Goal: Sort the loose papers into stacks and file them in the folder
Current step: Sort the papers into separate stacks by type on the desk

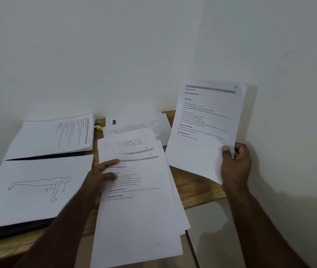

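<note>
My right hand [235,165] pinches the lower right corner of a single printed sheet [202,132], lifted and tilted above the table's right end. My left hand [101,176] grips the left edge of a fanned stack of printed sheets [138,206] that overhangs the table's front edge. An open dark folder [18,229] lies at the left. On its near half sits a page with a line drawing of a figure [37,186]. A pile of printed pages [57,136] lies on its far half.
More printed sheets with tables [146,124] lie at the back of the wooden table [196,190], against the white wall. A small yellow object [98,125] sits between the folder and those sheets. The table's right end stops near the wall.
</note>
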